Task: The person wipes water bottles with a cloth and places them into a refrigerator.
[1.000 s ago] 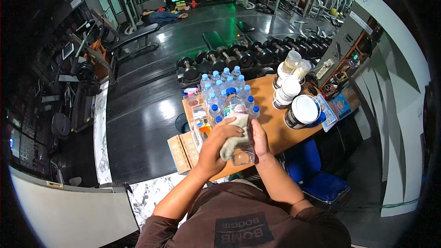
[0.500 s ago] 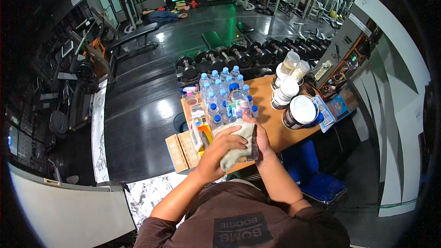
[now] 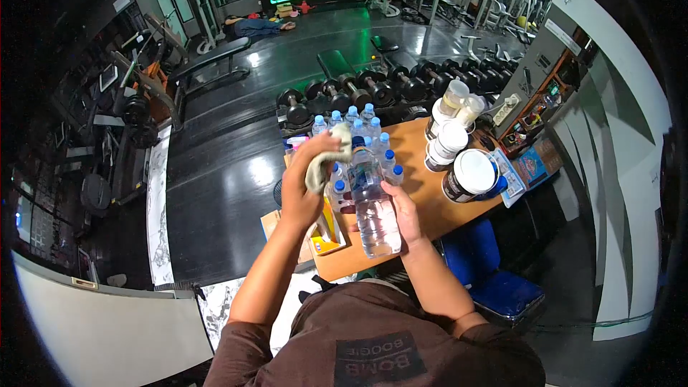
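My right hand (image 3: 406, 216) is closed around the lower side of a large clear water bottle (image 3: 374, 222) with a blue cap, tilted above the table's near edge. In my left hand (image 3: 302, 185) is a pale, crumpled cloth (image 3: 331, 159), raised beside the bottle's neck. The cloth hangs from the fingers and looks close to the cap; whether it touches cannot be made out. Behind both hands, several smaller water bottles (image 3: 384, 145) with blue caps stand grouped on the wooden table (image 3: 413, 145), partly hidden by my left hand and the cloth.
White tubs (image 3: 471, 173) and jars stand on the table's right side. A yellow box (image 3: 330, 240) and cardboard (image 3: 271, 223) are at its left. A blue chair (image 3: 494, 279) stands at right, a dumbbell rack (image 3: 373, 89) behind. A person (image 3: 256, 26) lies on the far floor.
My left hand has lifted the cloth off the bottle's side, up and to the left, uncovering the bottle. My right hand still holds the bottle's lower part.
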{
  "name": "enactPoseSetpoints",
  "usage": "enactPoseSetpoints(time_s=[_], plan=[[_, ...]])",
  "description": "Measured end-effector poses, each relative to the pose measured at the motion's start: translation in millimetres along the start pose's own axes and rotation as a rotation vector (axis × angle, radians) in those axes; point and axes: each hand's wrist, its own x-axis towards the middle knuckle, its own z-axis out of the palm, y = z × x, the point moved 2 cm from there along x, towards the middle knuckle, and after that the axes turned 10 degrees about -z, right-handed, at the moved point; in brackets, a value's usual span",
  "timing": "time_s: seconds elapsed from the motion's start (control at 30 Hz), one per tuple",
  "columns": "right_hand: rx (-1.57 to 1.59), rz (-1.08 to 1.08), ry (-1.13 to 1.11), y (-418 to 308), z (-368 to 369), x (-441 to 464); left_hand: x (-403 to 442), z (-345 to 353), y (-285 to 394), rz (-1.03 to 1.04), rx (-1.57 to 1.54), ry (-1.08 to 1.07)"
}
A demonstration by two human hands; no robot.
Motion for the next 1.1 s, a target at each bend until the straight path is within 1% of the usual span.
enactPoseSetpoints(time_s=[0.07, 0.1, 0.13, 0.2, 0.23, 0.27, 0.33, 0.37, 0.43, 0.47, 0.53, 0.6, 0.63, 0.67, 0.7, 0.73, 0.8, 0.87, 0.9, 0.93, 1.0, 1.07, 1.1], plan=[[-0.033, -0.007, -0.020, 3, 3, 2, 20, 7, 0, 0.057, 0.074, -0.057], [-0.015, 0.047, -0.066, 6, -2, 4, 27, 11, 4, 0.143, 0.144, -0.080], [-0.014, 0.049, -0.068, 7, -7, 3, 28, 14, -6, 0.105, 0.176, -0.152], [-0.012, 0.079, -0.075, 9, -14, 4, 27, 22, -9, 0.025, 0.104, -0.284], [-0.015, 0.095, -0.125, 9, -18, 5, 25, 23, -8, -0.045, 0.079, -0.357], [-0.012, 0.097, -0.123, 11, -21, 6, 21, 22, -5, -0.049, 0.080, -0.358], [-0.049, 0.047, -0.114, 12, -27, 8, 15, 23, 5, 0.029, 0.249, -0.376], [-0.061, 0.030, -0.110, 13, -31, 9, 12, 25, 10, 0.114, 0.247, -0.422], [0.054, -0.071, -0.120, 16, -44, 14, -2, 30, 20, 0.170, 0.296, -0.469], [0.105, -0.113, 0.000, 19, -52, 17, -9, 33, 22, 0.203, 0.300, -0.492], [0.149, -0.130, -0.041, 9, -39, 14, -18, 34, 20, 0.228, 0.271, -0.491], [0.102, -0.118, -0.014, 8, -38, 16, -18, 32, 17, 0.251, 0.241, -0.491], [0.054, -0.103, 0.013, 8, -35, 16, -14, 28, 13, 0.228, 0.209, -0.450], [-0.068, -0.047, -0.063, 3, -31, 12, -11, 25, 9, 0.204, 0.178, -0.408], [-0.060, -0.005, -0.043, 5, -29, 10, -7, 24, 4, 0.137, 0.192, -0.346], [-0.053, 0.038, -0.026, 8, -27, 10, -2, 21, 0, 0.120, 0.205, -0.279], [-0.095, 0.049, -0.045, 12, -32, 11, 1, 20, -1, 0.111, 0.220, -0.301], [-0.052, -0.039, -0.044, 13, -40, 14, -9, 28, -2, 0.138, 0.201, -0.381], [-0.011, -0.085, 0.041, 15, -47, 18, -18, 32, 2, 0.141, 0.193, -0.425], [-0.010, -0.129, 0.117, 13, -45, 16, -24, 39, 8, 0.177, 0.207, -0.391], [0.001, -0.150, 0.077, 9, -53, 18, -37, 42, 12, 0.166, 0.075, -0.441], [-0.008, -0.125, 0.112, 9, -57, 17, -49, 44, 20, 0.181, 0.057, -0.462], [-0.028, -0.139, 0.070, 8, -56, 16, -52, 45, 24, 0.195, 0.042, -0.482]])
